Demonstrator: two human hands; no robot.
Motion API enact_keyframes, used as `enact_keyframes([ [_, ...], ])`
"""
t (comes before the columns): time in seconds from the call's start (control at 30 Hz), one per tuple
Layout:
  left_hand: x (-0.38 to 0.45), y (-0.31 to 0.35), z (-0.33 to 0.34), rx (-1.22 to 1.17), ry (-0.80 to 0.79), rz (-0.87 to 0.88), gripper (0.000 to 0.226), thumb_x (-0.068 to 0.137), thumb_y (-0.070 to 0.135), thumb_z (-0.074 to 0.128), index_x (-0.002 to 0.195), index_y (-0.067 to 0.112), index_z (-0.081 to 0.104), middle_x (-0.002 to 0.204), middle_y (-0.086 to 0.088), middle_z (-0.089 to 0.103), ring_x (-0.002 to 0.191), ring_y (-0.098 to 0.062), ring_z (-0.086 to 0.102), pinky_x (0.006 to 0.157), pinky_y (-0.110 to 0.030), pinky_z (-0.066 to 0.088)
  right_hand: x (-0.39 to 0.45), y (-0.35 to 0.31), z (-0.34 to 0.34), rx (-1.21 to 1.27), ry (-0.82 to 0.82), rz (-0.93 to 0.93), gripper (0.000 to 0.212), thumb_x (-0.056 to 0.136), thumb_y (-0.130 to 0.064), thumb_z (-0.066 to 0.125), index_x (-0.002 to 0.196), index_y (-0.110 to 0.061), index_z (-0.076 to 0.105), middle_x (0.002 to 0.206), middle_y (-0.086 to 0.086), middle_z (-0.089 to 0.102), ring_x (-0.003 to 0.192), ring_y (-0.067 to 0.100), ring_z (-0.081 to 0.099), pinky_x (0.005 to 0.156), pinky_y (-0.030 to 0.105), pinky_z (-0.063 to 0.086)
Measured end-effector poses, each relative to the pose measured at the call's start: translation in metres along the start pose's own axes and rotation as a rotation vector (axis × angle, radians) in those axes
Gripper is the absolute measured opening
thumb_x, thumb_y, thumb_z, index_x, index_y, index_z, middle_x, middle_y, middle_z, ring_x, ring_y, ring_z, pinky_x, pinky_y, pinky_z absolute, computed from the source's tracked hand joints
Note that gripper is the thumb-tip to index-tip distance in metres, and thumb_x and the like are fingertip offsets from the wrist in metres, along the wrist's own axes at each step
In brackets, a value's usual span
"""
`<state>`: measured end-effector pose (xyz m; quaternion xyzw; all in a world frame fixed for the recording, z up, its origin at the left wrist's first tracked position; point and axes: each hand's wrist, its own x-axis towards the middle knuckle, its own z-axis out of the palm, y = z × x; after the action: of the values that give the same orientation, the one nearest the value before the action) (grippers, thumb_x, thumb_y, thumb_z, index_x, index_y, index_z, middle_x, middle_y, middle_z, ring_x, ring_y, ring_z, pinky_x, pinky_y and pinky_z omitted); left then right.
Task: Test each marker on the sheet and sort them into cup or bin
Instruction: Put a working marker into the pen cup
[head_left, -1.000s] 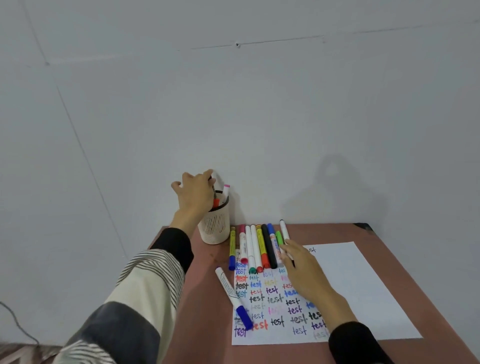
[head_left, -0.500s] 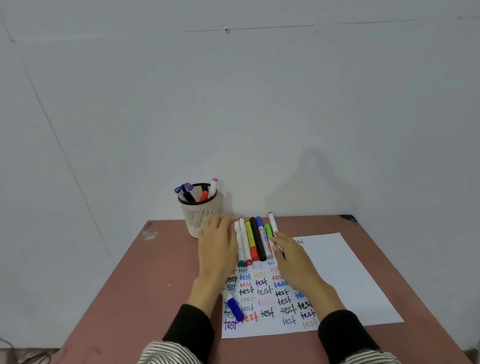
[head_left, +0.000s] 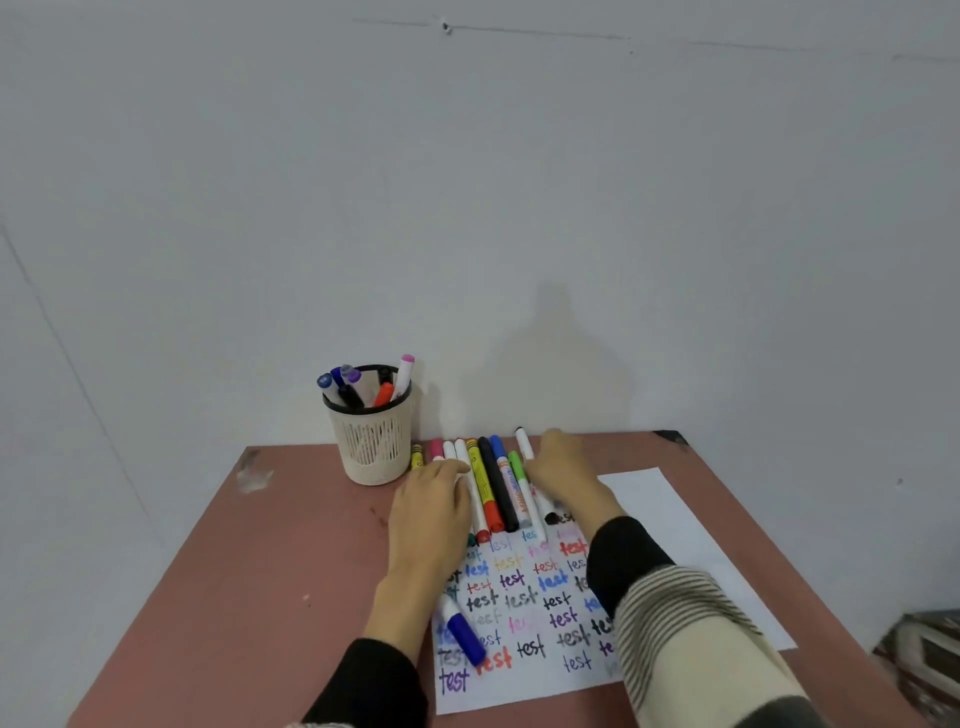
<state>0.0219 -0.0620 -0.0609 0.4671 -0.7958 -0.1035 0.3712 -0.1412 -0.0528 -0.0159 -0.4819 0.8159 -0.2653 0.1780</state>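
Both hands were down on the marker row, left no longer at the cup.

L hand (head_left: 434, 506) had come off the cup (head_left: 371, 441) and lay flat, fingers straight, over the row's left end on the sheet (head_left: 675, 525). R hand (head_left: 563, 470) had slid further up the row's right side, fingers loosely curled over the white marker (head_left: 524, 441); grip — couldn't tell. Row of markers (head_left: 491, 483) stayed on the counter (head_left: 249, 571) beside the cup. Blue-capped marker (head_left: 462, 629) lay by the left wrist.
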Motion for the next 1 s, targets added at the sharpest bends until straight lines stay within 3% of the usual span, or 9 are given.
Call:
enact_keyframes([
  [0.17,0.001,0.0,-0.001,0.024,0.025,0.019,0.026,0.099,0.019,0.046,0.119,0.019,0.064,0.113,0.002,0.066,0.104,-0.015,0.058,0.091,-0.035,0.047,0.006,0.005,0.004,0.029,0.055,0.007,0.017,0.095,-0.021,0.057,0.1,-0.004,0.056,0.09,0.008,0.057,0.083,0.027,0.063,0.074,0.041,0.056],
  [0.27,0.001,0.003,-0.005,-0.013,0.064,0.048,0.028,0.099,0.02,0.049,0.125,0.019,0.06,0.119,0.001,0.064,0.109,-0.017,0.057,0.094,-0.037,0.046,-0.014,0.016,-0.011,0.199,0.118,-0.103,0.016,0.097,-0.019,0.055,0.106,-0.011,0.065,0.093,0.007,0.065,0.073,0.021,0.063,0.063,0.036,0.056],
  [0.37,0.002,0.003,-0.004,0.025,0.035,0.133,0.039,0.096,0.017,0.056,0.134,0.028,0.053,0.138,-0.001,0.052,0.122,-0.023,0.05,0.1,-0.042,0.043,-0.046,0.032,-0.028,0.365,-0.091,-0.201,0.016,0.091,-0.021,0.067,0.107,-0.018,0.07,0.097,0.0,0.069,0.061,0.01,0.061,0.051,0.021,0.048],
  [0.43,0.0,0.004,-0.003,0.125,-0.02,0.199,0.045,0.091,0.021,0.063,0.132,0.038,0.053,0.144,-0.001,0.045,0.125,-0.025,0.046,0.102,-0.046,0.041,-0.061,0.042,-0.036,0.473,-0.196,-0.195,0.015,0.084,-0.019,0.076,0.097,-0.015,0.071,0.09,0.002,0.071,0.057,0.014,0.064,0.046,0.021,0.044],
  [0.57,-0.005,0.006,-0.002,0.179,-0.01,0.288,0.028,0.085,0.022,0.07,0.108,0.038,0.065,0.122,0.008,0.061,0.111,-0.023,0.058,0.095,-0.052,0.042,-0.068,0.056,-0.048,0.61,-0.23,-0.164,0.026,0.075,-0.017,0.082,0.093,-0.004,0.068,0.083,0.01,0.073,0.063,0.023,0.067,0.048,0.026,0.048],
  [0.67,-0.005,0.005,-0.004,0.124,-0.01,0.261,0.023,0.095,0.026,0.058,0.115,0.035,0.064,0.111,0.017,0.064,0.106,-0.012,0.057,0.102,-0.049,0.034,-0.066,0.063,-0.056,1.075,-0.253,-0.135,0.028,0.082,-0.019,0.071,0.099,0.003,0.066,0.093,0.015,0.071,0.072,0.022,0.067,0.06,0.024,0.055],
  [0.73,-0.005,0.005,-0.004,0.079,-0.041,0.224,0.026,0.099,0.032,0.046,0.12,0.033,0.062,0.112,0.018,0.064,0.105,-0.009,0.054,0.105,-0.045,0.029,-0.065,0.065,-0.06,1.374,-0.201,-0.117,0.026,0.086,-0.022,0.064,0.095,0.002,0.066,0.083,0.012,0.067,0.065,0.015,0.062,0.057,0.021,0.053],
  [0.87,-0.008,0.01,-0.001,0.047,-0.125,0.263,0.029,0.102,0.029,0.038,0.123,0.027,0.058,0.112,0.016,0.059,0.102,-0.007,0.052,0.1,-0.037,0.031,-0.067,0.058,-0.039,1.264,-0.163,-0.034,0.022,0.083,-0.028,0.068,0.087,-0.009,0.059,0.058,0.0,0.046,0.042,0.008,0.04,0.038,0.015,0.033],
  [1.0,-0.015,0.02,0.002,-0.031,-0.234,0.3,0.031,0.104,0.035,0.027,0.12,0.026,0.052,0.103,0.016,0.047,0.091,-0.005,0.042,0.086,-0.029,0.033,-0.068,0.051,-0.024,1.129,-0.161,-0.013,0.031,0.091,-0.029,0.066,0.068,-0.018,0.048,0.05,-0.001,0.041,0.038,0.008,0.028,0.035,0.018,0.02],
])
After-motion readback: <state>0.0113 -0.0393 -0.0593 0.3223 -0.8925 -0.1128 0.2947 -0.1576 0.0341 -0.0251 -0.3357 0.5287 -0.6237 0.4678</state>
